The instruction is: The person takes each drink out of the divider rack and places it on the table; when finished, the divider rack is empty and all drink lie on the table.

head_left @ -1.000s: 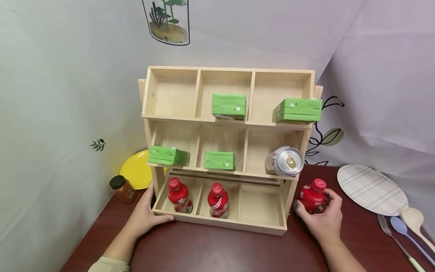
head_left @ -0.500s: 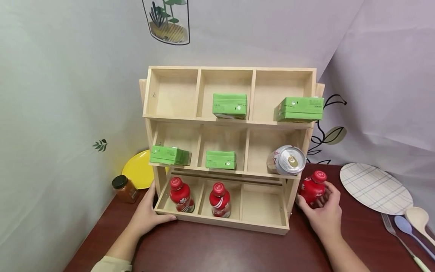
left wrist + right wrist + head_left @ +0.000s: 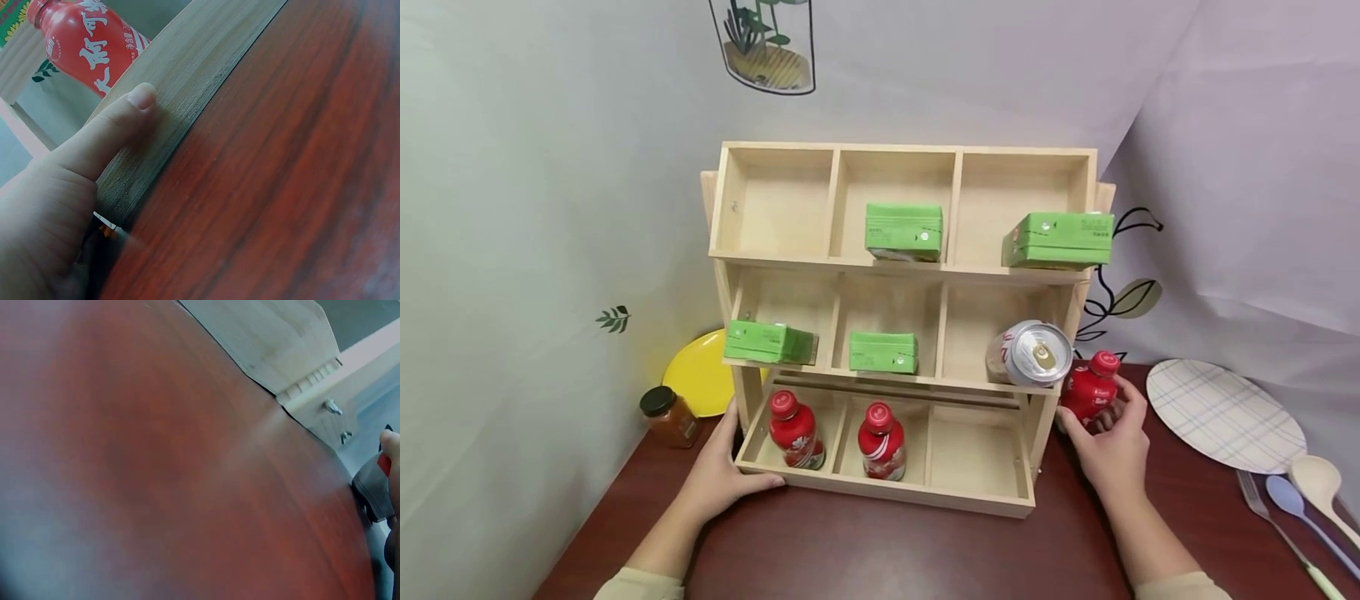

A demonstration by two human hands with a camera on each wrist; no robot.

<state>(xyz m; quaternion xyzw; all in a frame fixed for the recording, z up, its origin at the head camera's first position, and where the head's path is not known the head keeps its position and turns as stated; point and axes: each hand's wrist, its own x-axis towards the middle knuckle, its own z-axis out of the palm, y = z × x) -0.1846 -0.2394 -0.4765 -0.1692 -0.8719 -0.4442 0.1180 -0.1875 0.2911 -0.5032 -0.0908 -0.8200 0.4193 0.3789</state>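
Note:
My right hand (image 3: 1112, 442) grips a red bottle (image 3: 1088, 393) with a red cap, thumb and fingers around it, beside the rack's lower right side. At the right wrist view's edge only part of that hand (image 3: 394, 456) shows, with a sliver of red. My left hand (image 3: 718, 475) rests on the lower left corner of a three-tier wooden rack (image 3: 917, 498); its straight thumb (image 3: 119, 128) presses the front board. Two more red bottles, one left (image 3: 795, 433) and one middle (image 3: 882, 446), stand in the bottom tier's compartments.
Several green cartons (image 3: 883, 353) and a silver can (image 3: 1037, 354) sit in the upper tiers. A brown jar (image 3: 673, 421) and yellow plate (image 3: 696, 375) are at left. At right lie a checked plate (image 3: 1225, 412), fork (image 3: 1273, 517), blue spoon (image 3: 1285, 496) and cream ladle (image 3: 1315, 479).
My right hand has moved away from me along the rack's right side with the red bottle. The left hand stays at the rack's corner.

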